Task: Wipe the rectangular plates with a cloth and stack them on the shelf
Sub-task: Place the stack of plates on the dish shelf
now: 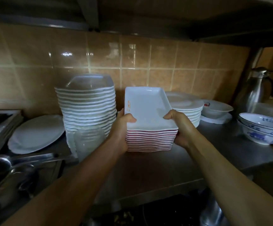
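- Head view: a stack of rectangular plates (150, 137), white with red rims, sits low over the steel shelf (214, 144); whether it touches the shelf I cannot tell.
- Left hand (124, 126) grips the stack's left side, thumb curled over the top plate's rim.
- Right hand (179, 128) grips the right side in the same manner, thumb on top and fingers underneath.
- Just left stands a taller pile of white dishes (87, 108), with a clear glass (90, 141) in front of it.
- An oval platter (36, 134) lies further left.
- Behind the right hand are round plates (188, 106), then a white bowl (217, 110), blue-patterned bowls (263, 129) and a metal jug (255, 90).
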`<action>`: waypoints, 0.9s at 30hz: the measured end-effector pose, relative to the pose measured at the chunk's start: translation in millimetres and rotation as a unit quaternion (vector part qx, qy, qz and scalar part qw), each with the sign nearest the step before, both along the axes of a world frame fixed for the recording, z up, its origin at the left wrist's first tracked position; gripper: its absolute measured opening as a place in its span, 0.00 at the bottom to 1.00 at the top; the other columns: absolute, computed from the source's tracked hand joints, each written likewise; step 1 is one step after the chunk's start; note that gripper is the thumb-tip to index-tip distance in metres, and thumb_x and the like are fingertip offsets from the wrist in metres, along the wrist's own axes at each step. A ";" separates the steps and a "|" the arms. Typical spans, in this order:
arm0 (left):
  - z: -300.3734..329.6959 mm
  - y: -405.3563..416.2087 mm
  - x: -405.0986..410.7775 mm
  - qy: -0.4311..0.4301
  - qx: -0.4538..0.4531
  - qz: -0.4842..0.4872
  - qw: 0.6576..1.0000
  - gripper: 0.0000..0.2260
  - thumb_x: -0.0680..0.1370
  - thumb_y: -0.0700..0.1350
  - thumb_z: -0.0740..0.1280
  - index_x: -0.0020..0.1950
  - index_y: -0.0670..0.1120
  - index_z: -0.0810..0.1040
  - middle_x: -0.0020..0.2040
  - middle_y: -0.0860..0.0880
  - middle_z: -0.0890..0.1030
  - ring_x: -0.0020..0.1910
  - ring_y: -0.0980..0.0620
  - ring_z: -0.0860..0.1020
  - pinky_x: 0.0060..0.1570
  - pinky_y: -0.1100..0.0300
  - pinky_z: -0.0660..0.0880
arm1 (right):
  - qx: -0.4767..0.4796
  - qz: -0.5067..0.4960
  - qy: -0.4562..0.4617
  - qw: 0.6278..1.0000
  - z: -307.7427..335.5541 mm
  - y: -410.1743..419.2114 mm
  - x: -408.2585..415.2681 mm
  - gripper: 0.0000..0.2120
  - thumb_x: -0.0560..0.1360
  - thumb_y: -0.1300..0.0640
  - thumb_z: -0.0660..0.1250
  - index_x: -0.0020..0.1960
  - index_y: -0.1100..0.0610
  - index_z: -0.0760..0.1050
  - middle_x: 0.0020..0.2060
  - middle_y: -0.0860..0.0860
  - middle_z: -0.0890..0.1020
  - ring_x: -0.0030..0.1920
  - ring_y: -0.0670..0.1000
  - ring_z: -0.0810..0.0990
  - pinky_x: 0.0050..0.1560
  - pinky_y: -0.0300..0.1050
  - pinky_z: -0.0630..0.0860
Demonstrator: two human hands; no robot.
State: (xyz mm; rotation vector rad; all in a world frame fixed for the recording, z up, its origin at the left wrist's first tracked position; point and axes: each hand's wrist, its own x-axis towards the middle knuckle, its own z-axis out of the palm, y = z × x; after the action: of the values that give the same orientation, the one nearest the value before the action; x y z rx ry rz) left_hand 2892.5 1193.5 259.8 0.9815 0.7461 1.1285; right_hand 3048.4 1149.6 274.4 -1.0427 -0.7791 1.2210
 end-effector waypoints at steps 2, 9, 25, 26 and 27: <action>0.9 12.1 6.6 0.012 -0.007 0.014 1.000 0.23 0.73 0.32 0.55 0.68 0.42 0.71 0.60 0.37 0.78 0.55 0.37 0.77 0.53 0.49 0.74 | -0.013 0.007 0.006 1.000 -0.6 16.7 7.6 0.20 0.72 0.65 0.54 0.62 0.62 0.71 0.51 0.60 0.79 0.48 0.60 0.78 0.49 0.52 0.76; 1.7 31.7 28.4 0.015 -0.051 0.051 0.997 0.22 0.74 0.33 0.54 0.68 0.40 0.70 0.52 0.38 0.78 0.43 0.42 0.77 0.39 0.55 0.75 | -0.054 0.082 -0.003 0.995 -6.5 60.4 36.0 0.15 0.72 0.63 0.54 0.55 0.59 0.73 0.37 0.55 0.81 0.37 0.55 0.80 0.35 0.43 0.76; 15.4 49.3 45.5 0.151 -0.213 0.074 0.962 0.05 0.70 0.44 0.62 0.38 0.42 0.74 0.34 0.44 0.78 0.36 0.45 0.76 0.38 0.55 0.74 | -0.084 0.142 -0.013 0.986 -12.5 90.9 61.5 0.17 0.77 0.52 0.60 0.62 0.59 0.75 0.48 0.57 0.84 0.46 0.56 0.81 0.44 0.48 0.77; 16.0 50.1 45.5 0.156 -0.216 0.073 0.961 0.05 0.69 0.44 0.63 0.38 0.42 0.74 0.35 0.44 0.77 0.36 0.45 0.76 0.39 0.55 0.74 | -0.079 0.142 -0.020 0.986 -12.5 87.7 59.8 0.18 0.78 0.50 0.60 0.62 0.59 0.75 0.51 0.57 0.83 0.48 0.56 0.81 0.45 0.49 0.77; 16.7 51.0 45.4 0.159 -0.219 0.072 0.960 0.05 0.69 0.44 0.63 0.38 0.43 0.73 0.36 0.45 0.76 0.37 0.45 0.75 0.41 0.55 0.73 | -0.066 0.137 -0.042 0.987 -12.7 83.8 58.0 0.19 0.78 0.48 0.60 0.63 0.58 0.74 0.54 0.57 0.82 0.51 0.56 0.81 0.47 0.49 0.77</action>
State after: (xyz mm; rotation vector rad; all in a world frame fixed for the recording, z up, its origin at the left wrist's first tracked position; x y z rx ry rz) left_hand 2937.9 1244.5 276.6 0.7438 1.2842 0.8796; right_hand 3106.4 1233.5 261.7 -1.1258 -0.9399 1.4874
